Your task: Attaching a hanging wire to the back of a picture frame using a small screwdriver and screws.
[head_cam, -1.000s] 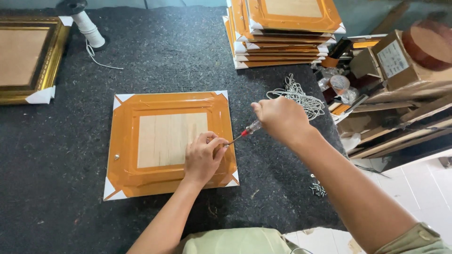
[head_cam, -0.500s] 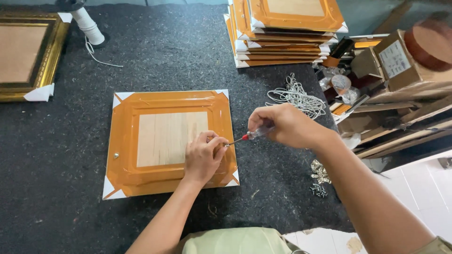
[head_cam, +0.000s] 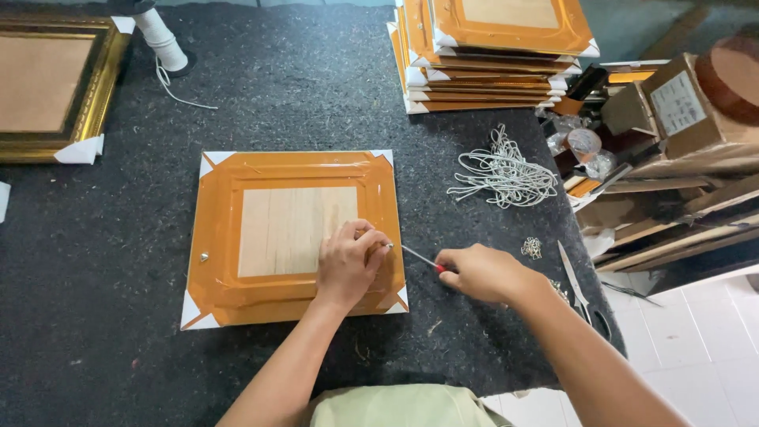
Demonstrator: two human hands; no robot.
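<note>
Fingers first: the left hand point(head_cam: 349, 262) has its fingertips bunched, pinching something tiny against the right rail of the orange picture frame point(head_cam: 292, 237), while the right hand point(head_cam: 481, 273) is curled tight round the red handle of a screwdriver point(head_cam: 417, 258), blade pointing toward nine o'clock, right at that pinch. The frame lies face down at the middle of the dark felt table point(head_cam: 103, 316), pale wooden back showing, white corner guards on. I'd say this is the fixing of a small fitting into the right rail; the step asks for a steady tip and firm, straight pressure so the blade doesn't skid over the lacquer. Around it: a stack of orange frames point(head_cam: 490, 55) at one o'clock, a gold frame point(head_cam: 55, 87) at ten, a white cord spool point(head_cam: 162, 39) at eleven, a tangle of white cord point(head_cam: 506, 174) at two, scissors point(head_cam: 575, 285) and a little heap of metal hangers point(head_cam: 531, 247) at three. Nothing blocks the hands.
</note>
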